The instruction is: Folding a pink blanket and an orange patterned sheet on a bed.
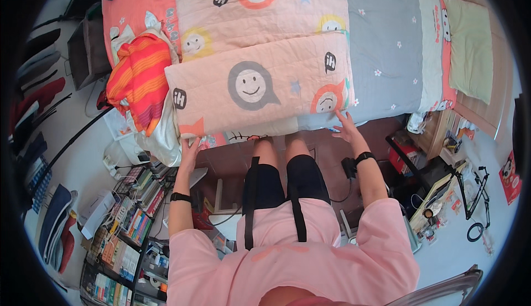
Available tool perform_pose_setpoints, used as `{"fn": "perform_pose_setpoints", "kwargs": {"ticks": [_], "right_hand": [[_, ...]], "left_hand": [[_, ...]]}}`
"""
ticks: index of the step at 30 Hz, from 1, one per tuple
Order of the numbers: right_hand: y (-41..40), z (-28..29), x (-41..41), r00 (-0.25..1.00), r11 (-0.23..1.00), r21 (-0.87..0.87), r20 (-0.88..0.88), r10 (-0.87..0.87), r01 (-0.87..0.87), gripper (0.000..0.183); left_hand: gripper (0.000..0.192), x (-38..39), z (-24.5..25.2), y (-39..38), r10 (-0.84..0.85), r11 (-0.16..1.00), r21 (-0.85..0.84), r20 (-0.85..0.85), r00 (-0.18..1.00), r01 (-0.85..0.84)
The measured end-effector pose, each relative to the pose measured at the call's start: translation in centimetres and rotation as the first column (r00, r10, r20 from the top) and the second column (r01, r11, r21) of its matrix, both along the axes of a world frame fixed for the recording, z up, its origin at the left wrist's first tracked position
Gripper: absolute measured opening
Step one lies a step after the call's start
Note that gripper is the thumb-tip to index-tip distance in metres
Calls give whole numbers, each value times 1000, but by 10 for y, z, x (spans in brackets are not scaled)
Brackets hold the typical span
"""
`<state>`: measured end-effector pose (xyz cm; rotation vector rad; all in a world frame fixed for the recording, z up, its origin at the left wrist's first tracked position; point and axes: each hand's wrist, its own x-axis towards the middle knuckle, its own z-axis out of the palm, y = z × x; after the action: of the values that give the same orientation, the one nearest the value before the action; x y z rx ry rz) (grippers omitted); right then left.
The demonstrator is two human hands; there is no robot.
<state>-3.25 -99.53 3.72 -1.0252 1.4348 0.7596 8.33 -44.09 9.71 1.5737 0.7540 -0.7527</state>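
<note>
A peach quilt (211, 94) printed with smiling faces lies on the bed, its near part folded over in a long flap. My left hand (190, 151) is at the flap's lower left corner; whether its fingers grip the cloth is hard to tell. By the lower right corner, my right hand (347, 126) has its fingers apart, with the fingertips at the quilt's edge. Left of the quilt sits a heap of red-and-orange striped cloth (143, 71) over shiny cream fabric (166, 146). Under the quilt, a grey sheet with small flowers (381, 44) stretches to the right.
A green pillow (471, 48) lies at the bed's right end. Shelves of books (137, 223) stand at lower left, near hanging clothes (56, 231). On the right are a wooden bedside cabinet (437, 133) and a desk with a black jointed lamp arm (468, 206). A cable (346, 196) hangs beside my legs.
</note>
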Motion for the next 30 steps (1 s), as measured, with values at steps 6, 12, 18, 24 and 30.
{"fn": "perform_pose_setpoints", "kwargs": {"ticks": [6, 12, 18, 24, 30], "right_hand": [[26, -11, 37, 883, 911, 27, 236, -407, 413, 109], [21, -8, 62, 973, 948, -262, 185, -136, 182, 98], [-23, -27, 64, 738, 572, -665, 46, 673, -480, 83], [-13, 1, 184, 253, 217, -924, 138, 958, -316, 94], [-1, 14, 269, -342, -403, -815, -271, 900, -416, 99]], "left_hand": [[47, 12, -9, -13, -6, 1000, 16, 181, 984, 3], [51, 43, 5, -9, -354, 915, 308, 298, 886, 262], [41, 137, 11, -38, -191, 977, 141, 267, 945, 158], [39, 186, 14, -54, -155, 988, 1, 16, 988, 155], [42, 191, 48, -84, -388, 920, 4, 136, 912, 391]]}}
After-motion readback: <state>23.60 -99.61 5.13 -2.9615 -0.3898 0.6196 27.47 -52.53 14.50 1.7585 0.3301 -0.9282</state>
